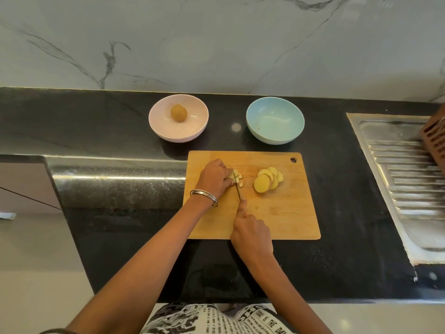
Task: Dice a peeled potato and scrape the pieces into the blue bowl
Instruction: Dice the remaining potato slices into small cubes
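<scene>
On the wooden cutting board [284, 213], my left hand [214, 178] holds down a small stack of potato slices with curled fingers. Cut potato pieces [238, 177] lie just right of those fingers. My right hand [251, 233] grips the knife handle, index finger stretched along the spine. The knife blade [238, 186] stands edge-down in the potato beside my left fingertips. A fan of round potato slices [267, 180] lies further right on the board. The blue bowl [275, 120] stands behind the board, holding nothing I can make out.
A pink bowl [178, 118] with one unpeeled potato [179, 113] stands at the back left. A steel sink drainboard [409, 179] lies at the right, with a brown slotted rack [434, 141] on it. The black counter [349, 189] drops off to the left, its front edge near me.
</scene>
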